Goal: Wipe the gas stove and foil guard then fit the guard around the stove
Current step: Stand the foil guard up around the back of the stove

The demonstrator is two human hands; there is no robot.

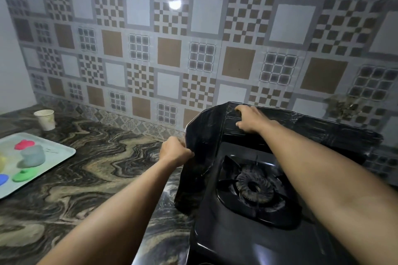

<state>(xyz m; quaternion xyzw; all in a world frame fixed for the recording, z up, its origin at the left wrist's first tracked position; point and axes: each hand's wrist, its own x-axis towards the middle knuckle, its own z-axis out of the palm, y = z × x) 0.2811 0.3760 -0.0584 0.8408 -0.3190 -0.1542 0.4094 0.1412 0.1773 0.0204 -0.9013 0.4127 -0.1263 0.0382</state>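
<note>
On the tabletop [97, 157], my left hand [175, 151] is pinching the foil guard's [202, 135] side panel while my right hand [251, 119] is gripping its back edge, steadying it around the stove [247, 221].

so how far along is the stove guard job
Late stage, it seems. No cloth shows in either hand, so wiping looks finished, though the picture can't confirm it. In hand: the left hand grips the left panel of the foil guard and the right hand holds its back panel behind the gas stove. Left: settling the panels squarely; the guard's right end is partly hidden by the arm.
</note>
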